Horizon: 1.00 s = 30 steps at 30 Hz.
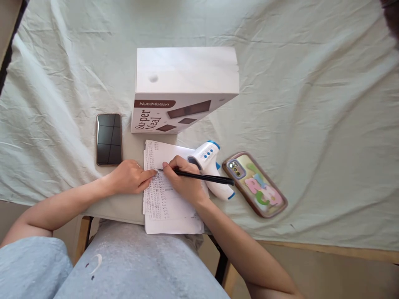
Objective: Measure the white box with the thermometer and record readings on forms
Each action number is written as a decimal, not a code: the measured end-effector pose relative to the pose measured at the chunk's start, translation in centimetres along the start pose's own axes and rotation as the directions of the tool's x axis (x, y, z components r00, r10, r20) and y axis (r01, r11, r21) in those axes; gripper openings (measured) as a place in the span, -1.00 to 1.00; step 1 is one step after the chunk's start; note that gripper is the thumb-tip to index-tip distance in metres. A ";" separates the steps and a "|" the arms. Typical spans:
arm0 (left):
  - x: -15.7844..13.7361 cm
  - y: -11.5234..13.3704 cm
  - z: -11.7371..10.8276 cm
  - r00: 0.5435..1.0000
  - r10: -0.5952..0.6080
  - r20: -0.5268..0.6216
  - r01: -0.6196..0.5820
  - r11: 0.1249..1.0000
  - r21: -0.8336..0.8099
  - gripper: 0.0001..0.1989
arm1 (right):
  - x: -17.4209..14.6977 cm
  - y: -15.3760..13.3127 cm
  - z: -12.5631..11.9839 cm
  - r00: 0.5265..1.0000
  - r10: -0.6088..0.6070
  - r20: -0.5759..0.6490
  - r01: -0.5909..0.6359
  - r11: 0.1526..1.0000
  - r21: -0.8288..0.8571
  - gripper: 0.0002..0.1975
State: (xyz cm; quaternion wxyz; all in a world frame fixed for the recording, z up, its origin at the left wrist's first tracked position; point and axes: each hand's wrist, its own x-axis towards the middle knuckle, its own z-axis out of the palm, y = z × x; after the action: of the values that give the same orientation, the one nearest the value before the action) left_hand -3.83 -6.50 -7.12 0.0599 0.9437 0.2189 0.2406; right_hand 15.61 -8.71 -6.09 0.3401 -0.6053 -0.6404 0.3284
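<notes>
My right hand (pixel 185 180) is closed round a black pen (pixel 212 178), whose tip points at the left part of a stack of paper sheets (pixel 174 226). Dense rows of small handwriting run down the top sheet. My left hand (pixel 129 177) rests at the sheets' left edge, its index finger stretched out to a scribbled spot close to the pen tip and its thumb lower down. A ring shows on one of its fingers. Just beyond my right hand lies a white and blue handheld infrared thermometer (pixel 212 168), partly on the paper and partly hidden by hand and pen.
A white NutriMotion box (pixel 187 70) stands behind the paper. A dark-screened phone (pixel 109 139) lies left of it; a phone in a decorated case (pixel 257 185) lies to the right. The pale tablecloth (pixel 327 124) is wrinkled, and the table's near edge runs just before my body.
</notes>
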 end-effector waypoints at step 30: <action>-0.1 0.0 0.1 0.999 -0.019 0.038 0.019 1.000 0.002 -0.70 | -0.1 0.0 0.1 0.999 0.019 -0.035 -0.021 0.999 -0.050 -0.73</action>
State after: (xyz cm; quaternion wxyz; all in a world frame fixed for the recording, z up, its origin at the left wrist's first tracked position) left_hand -3.86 -6.58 -7.20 0.0656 0.9460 0.2268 0.2221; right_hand 15.58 -8.84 -6.15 0.3322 -0.6257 -0.6364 0.3052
